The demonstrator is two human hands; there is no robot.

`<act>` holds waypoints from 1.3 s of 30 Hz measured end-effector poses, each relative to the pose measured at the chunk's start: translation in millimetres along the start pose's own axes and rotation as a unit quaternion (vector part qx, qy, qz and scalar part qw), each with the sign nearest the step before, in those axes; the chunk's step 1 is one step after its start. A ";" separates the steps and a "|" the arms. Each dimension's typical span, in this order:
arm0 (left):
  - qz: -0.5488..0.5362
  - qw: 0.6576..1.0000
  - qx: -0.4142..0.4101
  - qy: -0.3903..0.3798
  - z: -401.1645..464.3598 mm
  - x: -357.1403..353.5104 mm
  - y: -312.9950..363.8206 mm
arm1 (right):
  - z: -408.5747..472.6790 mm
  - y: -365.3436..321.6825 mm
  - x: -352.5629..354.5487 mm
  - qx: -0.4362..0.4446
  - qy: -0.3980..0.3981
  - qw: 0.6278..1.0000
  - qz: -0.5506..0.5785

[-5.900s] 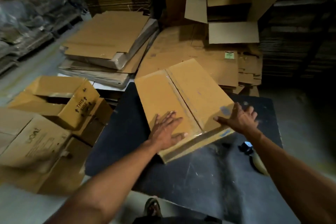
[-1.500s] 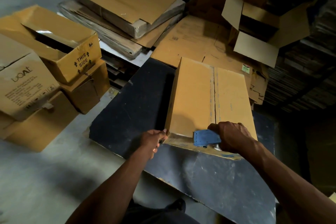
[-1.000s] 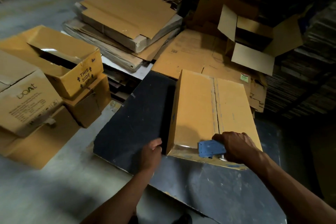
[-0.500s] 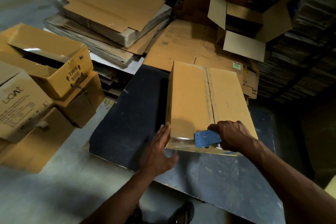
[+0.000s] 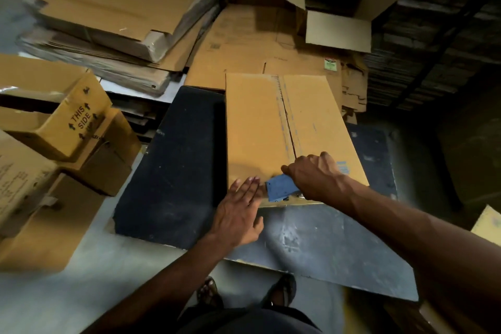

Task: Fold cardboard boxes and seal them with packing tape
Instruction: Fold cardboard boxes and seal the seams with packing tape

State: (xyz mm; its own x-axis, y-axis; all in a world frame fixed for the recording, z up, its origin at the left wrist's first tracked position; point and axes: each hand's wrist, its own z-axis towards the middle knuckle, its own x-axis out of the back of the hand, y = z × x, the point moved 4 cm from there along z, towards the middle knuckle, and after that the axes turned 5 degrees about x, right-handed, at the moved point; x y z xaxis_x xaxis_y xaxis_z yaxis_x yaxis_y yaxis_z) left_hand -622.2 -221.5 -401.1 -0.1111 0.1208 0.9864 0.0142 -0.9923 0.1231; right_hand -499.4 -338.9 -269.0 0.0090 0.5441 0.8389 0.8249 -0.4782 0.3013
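Right hand (image 5: 315,176) grips the dispenser (image 5: 282,190) at the box's (image 5: 257,127) near edge; left hand (image 5: 240,214), fingers straight, presses beside it. Best pull straight along the seam (image 5: 287,122), keeping the flaps flat.

dark work board (image 5: 173,165), grey floor (image 5: 67,295), perhaps sandalled feet (image 5: 282,290)

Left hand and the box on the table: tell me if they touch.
Touching. The head view shows the left hand flat, its fingertips lying on the box's near edge beside the blue tape dispenser.

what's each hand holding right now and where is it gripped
The right hand grips the blue tape dispenser by its handle end. The left hand holds nothing; its straight fingers lie by the box edge.
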 end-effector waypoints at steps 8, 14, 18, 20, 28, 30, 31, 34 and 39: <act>-0.005 1.000 0.001 -0.012 1.4 -3.9 0.0 | -31.4 38.7 -11.5 0.021 0.020 0.999 0.023; -0.021 1.000 0.000 0.021 -1.6 -3.2 0.2 | -47.4 83.8 -22.2 0.010 0.002 1.000 0.024; -0.011 1.000 0.004 0.014 -3.1 -9.3 0.1 | -61.1 121.0 -41.1 -0.002 -0.014 0.999 0.033; -0.011 1.000 0.009 0.005 -2.7 -8.7 0.1 | -64.2 132.8 -47.7 -0.005 -0.020 0.999 0.033; 0.003 0.996 0.078 -0.044 3.1 7.2 17.2 | -35.4 123.0 -56.6 0.018 -0.029 0.999 -0.016; 0.015 0.995 0.082 -0.057 3.6 3.8 33.0 | -34.0 125.1 -57.9 0.034 -0.029 0.999 -0.030; 0.014 0.995 0.081 -0.057 5.8 1.0 42.5 | -33.4 125.6 -58.9 0.041 -0.026 0.998 -0.040; -0.008 0.993 0.093 -0.072 22.9 -2.9 74.9 | -32.4 125.6 -61.7 0.058 -0.014 0.997 -0.050; -0.006 0.990 0.039 -0.135 59.7 1.9 140.5 | -29.2 130.2 -68.1 0.088 -0.003 0.996 -0.021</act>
State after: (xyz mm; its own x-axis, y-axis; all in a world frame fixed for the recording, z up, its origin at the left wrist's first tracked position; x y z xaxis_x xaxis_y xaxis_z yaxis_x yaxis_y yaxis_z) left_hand -561.1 -359.0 -375.4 0.1575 0.1459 0.9767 0.0914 -0.9869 0.1327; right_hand -409.1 -458.3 -273.7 -0.0235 0.5657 0.8243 0.9112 -0.3270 0.2504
